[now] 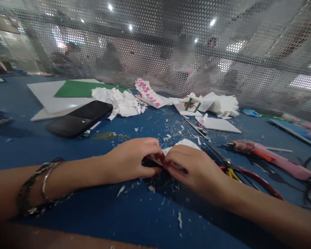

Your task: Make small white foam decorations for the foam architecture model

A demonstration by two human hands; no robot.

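Near the middle of the blue table, my left hand (134, 159) and my right hand (197, 169) meet fingertip to fingertip. Both are closed in a pinch on a small piece of white paper (188, 143), which shows mostly behind my right hand. The rest of the paper is hidden by my fingers. Scissors with red handles (264, 181) lie just right of my right hand, beside a yellow-handled tool (232, 175) partly under my wrist. White paper scraps (180, 219) are scattered around both hands.
A black phone (79, 119) lies at left, before a white paper heap (119, 100) and a green sheet (77, 89). Paper pieces with pink spots (149, 91) stand behind. A pink-handled corded tool (277, 159) lies at right. A perforated metal screen (145, 41) borders the table's back.
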